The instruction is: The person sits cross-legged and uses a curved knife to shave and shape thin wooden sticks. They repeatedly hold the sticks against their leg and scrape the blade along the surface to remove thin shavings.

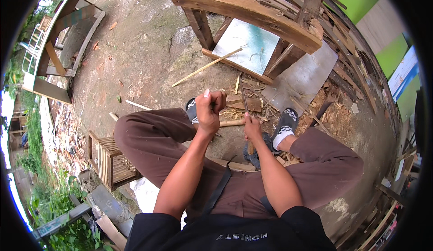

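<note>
My left hand point(210, 110) is raised in front of my knees, its fingers curled in and the thumb up. Anything inside that fist is hidden. To its right, my right hand point(253, 127) is wrapped around the handle of a long narrow knife point(244, 94), whose dark blade points away from me. The wooden handle end shows below the fist. Wood shavings and scraps point(234, 106) lie on the ground past both hands, between my feet. A thin bamboo strip point(205, 67) leans with its far end on a pale sheet point(248, 45) under a wooden frame.
The heavy wooden frame point(248, 14) stands straight ahead, with a wood pile point(347, 61) behind it to the right. At my left knee is a slatted wooden crate point(112, 161). A wooden bench point(49, 57) stands far left. A metal sheet point(302, 77) lies ahead right.
</note>
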Demonstrator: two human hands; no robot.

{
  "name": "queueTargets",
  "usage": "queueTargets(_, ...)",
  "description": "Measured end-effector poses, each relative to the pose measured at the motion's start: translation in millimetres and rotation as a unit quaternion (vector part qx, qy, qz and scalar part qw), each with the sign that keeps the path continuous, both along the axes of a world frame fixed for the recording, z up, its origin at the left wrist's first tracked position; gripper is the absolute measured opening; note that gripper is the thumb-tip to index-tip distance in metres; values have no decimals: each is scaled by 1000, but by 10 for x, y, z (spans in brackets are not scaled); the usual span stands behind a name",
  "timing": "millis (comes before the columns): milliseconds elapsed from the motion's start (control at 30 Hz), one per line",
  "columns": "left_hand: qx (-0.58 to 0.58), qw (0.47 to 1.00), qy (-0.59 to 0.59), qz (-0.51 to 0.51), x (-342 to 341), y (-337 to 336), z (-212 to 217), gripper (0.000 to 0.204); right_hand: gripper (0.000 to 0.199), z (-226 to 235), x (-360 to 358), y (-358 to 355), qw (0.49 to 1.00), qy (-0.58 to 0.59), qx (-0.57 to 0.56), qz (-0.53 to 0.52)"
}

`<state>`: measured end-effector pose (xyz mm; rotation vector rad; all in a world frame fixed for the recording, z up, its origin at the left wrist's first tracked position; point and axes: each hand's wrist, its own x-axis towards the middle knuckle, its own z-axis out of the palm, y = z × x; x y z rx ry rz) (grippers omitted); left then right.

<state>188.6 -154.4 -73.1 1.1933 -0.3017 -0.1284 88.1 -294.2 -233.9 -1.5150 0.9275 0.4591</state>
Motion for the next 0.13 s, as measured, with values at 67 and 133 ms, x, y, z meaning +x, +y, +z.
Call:
queueTargets(67, 6, 1000, -4, -19, 112, -1, -13, 62, 59, -94, -87, 67, 1000, 9, 3, -16)
queueTargets(133, -2, 1000, -14, -23, 211, -12, 27, 64, 61, -241, -129, 84, 1000, 17, 7, -25)
